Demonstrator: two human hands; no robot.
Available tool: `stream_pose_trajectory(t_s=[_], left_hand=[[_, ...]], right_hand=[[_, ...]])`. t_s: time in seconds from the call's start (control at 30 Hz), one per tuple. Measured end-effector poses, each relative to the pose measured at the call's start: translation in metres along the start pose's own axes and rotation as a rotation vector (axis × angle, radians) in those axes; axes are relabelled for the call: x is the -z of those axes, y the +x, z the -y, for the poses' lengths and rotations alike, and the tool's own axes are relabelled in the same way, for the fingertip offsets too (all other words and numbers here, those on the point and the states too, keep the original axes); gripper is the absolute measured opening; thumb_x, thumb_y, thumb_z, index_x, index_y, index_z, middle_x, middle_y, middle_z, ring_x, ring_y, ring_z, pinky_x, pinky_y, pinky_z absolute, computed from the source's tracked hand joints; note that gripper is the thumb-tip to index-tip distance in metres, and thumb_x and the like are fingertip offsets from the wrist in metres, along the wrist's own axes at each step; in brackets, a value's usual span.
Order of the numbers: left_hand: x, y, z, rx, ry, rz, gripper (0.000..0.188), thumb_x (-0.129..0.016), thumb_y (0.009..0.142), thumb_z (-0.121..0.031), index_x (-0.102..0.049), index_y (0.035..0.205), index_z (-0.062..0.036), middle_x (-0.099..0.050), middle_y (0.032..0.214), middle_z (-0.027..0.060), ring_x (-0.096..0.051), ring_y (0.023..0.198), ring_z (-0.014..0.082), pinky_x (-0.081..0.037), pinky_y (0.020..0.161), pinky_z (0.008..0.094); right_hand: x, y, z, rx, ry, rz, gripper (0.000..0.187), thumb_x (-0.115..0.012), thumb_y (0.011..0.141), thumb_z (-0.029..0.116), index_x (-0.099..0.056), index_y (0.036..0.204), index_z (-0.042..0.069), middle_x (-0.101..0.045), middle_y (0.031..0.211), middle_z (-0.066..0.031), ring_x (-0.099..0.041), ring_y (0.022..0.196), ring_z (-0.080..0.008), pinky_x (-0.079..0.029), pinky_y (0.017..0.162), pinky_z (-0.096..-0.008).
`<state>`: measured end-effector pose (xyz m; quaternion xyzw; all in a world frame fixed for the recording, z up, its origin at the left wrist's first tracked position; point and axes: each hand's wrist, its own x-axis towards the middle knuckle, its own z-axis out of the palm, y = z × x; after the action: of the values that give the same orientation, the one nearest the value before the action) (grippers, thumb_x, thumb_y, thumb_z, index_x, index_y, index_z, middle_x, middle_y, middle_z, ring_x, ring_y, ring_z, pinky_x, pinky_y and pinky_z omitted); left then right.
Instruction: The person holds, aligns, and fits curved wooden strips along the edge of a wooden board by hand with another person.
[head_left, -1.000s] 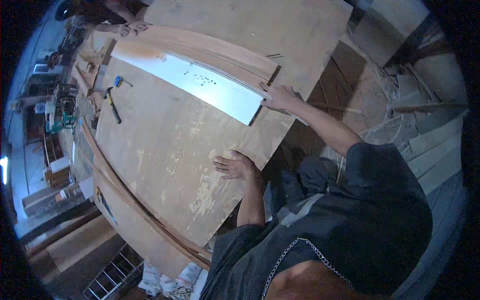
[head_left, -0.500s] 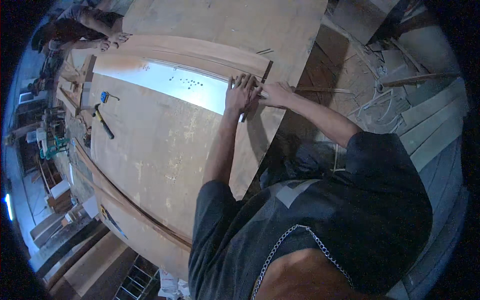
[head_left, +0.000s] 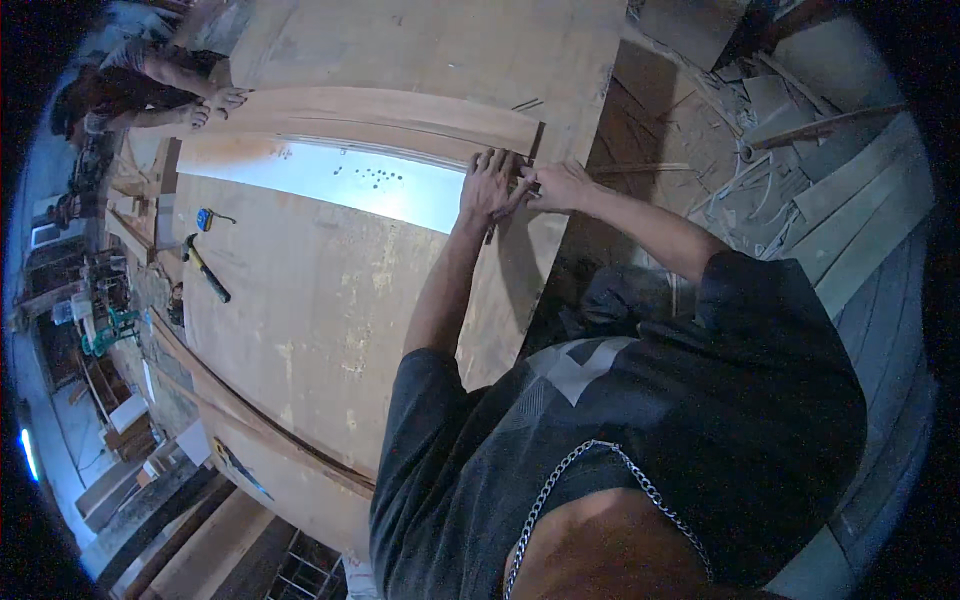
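A long wooden board (head_left: 400, 108) lies across the large table, beside a bright white panel (head_left: 390, 190) with dark spots. My left hand (head_left: 488, 188) rests on the near end of the board and panel, its fingers stretched out and slightly apart. Close against its thumb side, my right hand (head_left: 560, 187) is closed at the end of the pieces. Whatever lies between its fingertips is too small or hidden to make out. A dark, narrow edge (head_left: 538, 140) shows at the board's end, partly covered by my hands.
At the far left, another person's hands (head_left: 222, 102) are at the board's other end. A blue tape measure (head_left: 205, 219) and a hammer (head_left: 208, 270) lie on the table (head_left: 300, 300). Long wooden strips (head_left: 260, 410) run along its left edge. Wood scraps (head_left: 770, 180) cover the floor at right.
The view has shifted slightly. My right hand sits a little farther right, still closed beside my left hand. My left hand stays on the end of the pieces.
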<state>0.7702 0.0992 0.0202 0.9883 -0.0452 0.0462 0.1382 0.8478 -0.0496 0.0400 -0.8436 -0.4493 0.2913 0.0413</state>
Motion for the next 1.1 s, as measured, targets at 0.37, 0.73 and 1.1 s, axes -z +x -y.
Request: stream_pose_trajectory(t_s=[0.37, 0.73, 1.1], left_hand=[[-0.004, 0.011, 0.008, -0.106, -0.006, -0.019, 0.067, -0.038, 0.076, -0.061, -0.047, 0.108, -0.003, -0.042, 0.117, 0.0186, -0.035, 0.114, 0.0345, -0.027, 0.096, 0.0412], [-0.012, 0.026, 0.002, -0.155, -0.171, 0.01, 0.058, -0.044, 0.074, -0.058, -0.056, 0.096, -0.005, -0.051, 0.098, 0.0143, -0.046, 0.097, 0.0309, -0.041, 0.083, 0.0389], [-0.05, 0.032, 0.002, -0.275, -0.036, -0.061, 0.033, -0.036, 0.084, -0.029, -0.055, 0.096, -0.0054, -0.054, 0.097, 0.0148, -0.047, 0.095, 0.0299, -0.04, 0.084, 0.0368]], right_hand=[[-0.004, -0.007, -0.008, 0.03, -0.018, -0.022, 0.036, -0.055, 0.071, 0.042, -0.056, 0.106, 0.032, -0.059, 0.095, -0.0111, -0.057, 0.088, -0.028, -0.044, 0.078, -0.041], [0.019, -0.032, 0.005, -0.037, 0.003, 0.0, 0.044, -0.058, 0.068, 0.045, -0.057, 0.104, 0.019, -0.059, 0.087, -0.0148, -0.056, 0.086, -0.0312, -0.044, 0.076, -0.0415], [-0.004, -0.032, -0.018, 0.024, -0.07, -0.047, 0.053, -0.06, 0.065, 0.052, -0.058, 0.087, 0.004, -0.059, 0.082, -0.0173, -0.057, 0.082, -0.0323, -0.045, 0.07, -0.0437]])
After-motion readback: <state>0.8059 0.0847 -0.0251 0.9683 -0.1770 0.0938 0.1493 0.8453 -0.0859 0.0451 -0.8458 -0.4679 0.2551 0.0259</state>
